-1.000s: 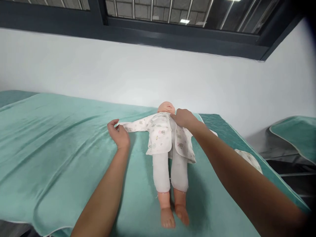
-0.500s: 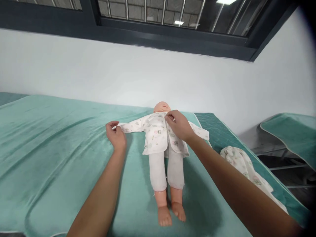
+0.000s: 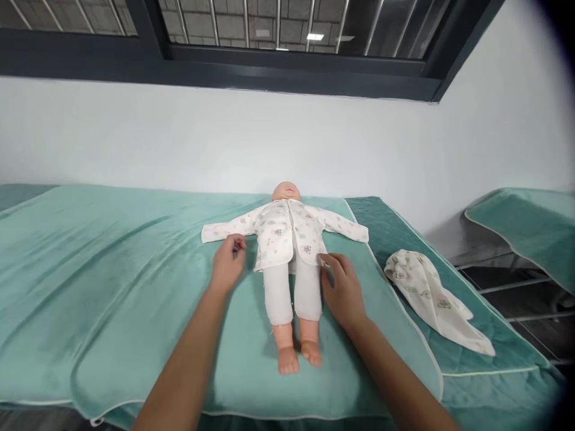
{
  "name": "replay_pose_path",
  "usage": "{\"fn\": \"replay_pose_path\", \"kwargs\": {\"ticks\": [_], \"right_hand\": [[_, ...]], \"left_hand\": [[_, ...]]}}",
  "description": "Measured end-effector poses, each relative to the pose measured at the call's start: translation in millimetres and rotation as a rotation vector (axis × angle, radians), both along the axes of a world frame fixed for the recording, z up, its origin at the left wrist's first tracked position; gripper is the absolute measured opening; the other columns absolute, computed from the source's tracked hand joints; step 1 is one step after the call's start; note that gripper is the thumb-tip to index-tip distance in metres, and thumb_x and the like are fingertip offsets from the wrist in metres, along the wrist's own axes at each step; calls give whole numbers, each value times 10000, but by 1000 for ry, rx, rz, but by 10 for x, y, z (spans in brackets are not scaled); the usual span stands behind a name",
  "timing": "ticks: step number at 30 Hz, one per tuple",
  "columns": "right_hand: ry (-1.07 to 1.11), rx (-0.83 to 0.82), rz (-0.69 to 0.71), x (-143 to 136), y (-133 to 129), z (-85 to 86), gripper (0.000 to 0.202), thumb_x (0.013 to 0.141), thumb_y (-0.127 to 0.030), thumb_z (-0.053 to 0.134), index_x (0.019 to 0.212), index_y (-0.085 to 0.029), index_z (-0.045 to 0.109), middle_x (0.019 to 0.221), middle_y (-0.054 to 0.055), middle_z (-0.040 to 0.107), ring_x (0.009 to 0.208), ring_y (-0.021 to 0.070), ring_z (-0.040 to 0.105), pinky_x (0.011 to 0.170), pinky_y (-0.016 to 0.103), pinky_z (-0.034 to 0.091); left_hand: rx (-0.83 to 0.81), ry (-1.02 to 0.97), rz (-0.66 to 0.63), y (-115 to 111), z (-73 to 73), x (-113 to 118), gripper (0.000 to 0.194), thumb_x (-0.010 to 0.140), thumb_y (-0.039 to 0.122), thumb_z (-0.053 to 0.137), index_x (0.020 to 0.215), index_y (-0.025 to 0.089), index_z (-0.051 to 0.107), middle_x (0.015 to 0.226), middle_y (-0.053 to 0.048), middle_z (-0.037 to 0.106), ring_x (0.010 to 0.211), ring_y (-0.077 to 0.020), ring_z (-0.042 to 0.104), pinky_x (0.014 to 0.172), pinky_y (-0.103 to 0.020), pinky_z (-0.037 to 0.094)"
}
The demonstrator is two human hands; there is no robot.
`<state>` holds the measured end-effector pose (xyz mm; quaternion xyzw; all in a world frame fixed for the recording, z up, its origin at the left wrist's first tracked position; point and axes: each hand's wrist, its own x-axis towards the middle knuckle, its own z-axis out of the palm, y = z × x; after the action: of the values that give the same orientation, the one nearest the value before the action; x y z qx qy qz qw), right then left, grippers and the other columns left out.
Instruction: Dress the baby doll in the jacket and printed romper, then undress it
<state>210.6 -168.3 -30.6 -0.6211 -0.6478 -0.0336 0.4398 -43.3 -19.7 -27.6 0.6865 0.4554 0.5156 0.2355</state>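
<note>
since a second ago, my left hand [image 3: 227,263] has come away from one sleeve [image 3: 230,228] and my right hand [image 3: 345,291] down from the upper front of the jacket [image 3: 274,236] on the doll [image 3: 308,293]. from here i see the left grip loosely curled, thumb and fingers apart, nothing in it, just beside that sleeve. the right has its fingertips at the jacket's lower edge; whether its grip pinches cloth i cannot tell. the doll lies face up, head towards the far edge of the bed [image 3: 148,311]; a printed garment [image 3: 424,288] lies near its right edge.
</note>
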Motion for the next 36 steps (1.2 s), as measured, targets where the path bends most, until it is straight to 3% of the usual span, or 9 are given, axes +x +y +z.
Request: {"fn": "replay_pose_path", "kwargs": {"ticks": [4,7,12,16,23,29,32,36], "right_hand": [[-23,76,46,15,35,73,290,943,-141,430,1143,-252,607,1083,89,612,1059,245,570,927,416,479],[-9,76,77,-6,-2,68,300,937,-136,424,1145,-253,604,1095,88,612,1079,240,562,961,414,463],[96,-33,-139,15,-14,-48,391,865,-192,514,1256,-209,521,1172,116,572,1086,271,544,923,429,468],[156,-180,-237,81,23,-126,373,827,-172,473,1190,-216,543,1035,83,576,909,248,560,807,388,473],[240,-142,-307,127,11,-134,384,781,-114,418,1127,-185,568,1015,83,552,827,217,547,771,362,458],[239,-81,-186,125,-126,-151,311,849,-165,439,1141,-194,541,1095,86,563,861,197,576,787,348,498],[72,-34,-186,372,-255,-123,337,865,-152,439,1189,-173,531,1190,127,567,1091,245,555,934,400,478],[-272,-138,-349,1002,-443,-71,381,861,-168,492,1238,-148,542,1322,172,545,1244,341,475,1039,528,394]], "left_hand": [[-22,211,-152,-333,-30,-16,357,740,190,620,1090,258,611,999,-40,663,942,-227,594,862,-348,440],[38,401,-174,-413,-20,5,315,732,241,664,1043,248,617,999,-57,669,957,-258,589,863,-377,417],[117,644,-109,-448,49,71,30,802,241,587,829,246,597,864,-58,658,879,-273,572,757,-365,371],[192,739,-98,-561,55,61,129,887,258,482,764,242,519,785,-53,604,806,-258,542,714,-361,370],[220,765,-66,-644,14,29,145,907,278,477,770,240,506,793,-51,595,800,-252,541,716,-365,390],[178,751,-73,-680,73,27,228,960,359,429,800,224,520,835,-39,600,830,-235,551,746,-366,417],[182,657,-78,-707,71,21,185,960,371,449,902,220,539,947,-43,625,900,-228,575,791,-364,443],[254,527,-79,-735,51,1,184,942,318,491,1086,212,535,1102,-74,622,1038,-235,585,888,-368,465]]}}
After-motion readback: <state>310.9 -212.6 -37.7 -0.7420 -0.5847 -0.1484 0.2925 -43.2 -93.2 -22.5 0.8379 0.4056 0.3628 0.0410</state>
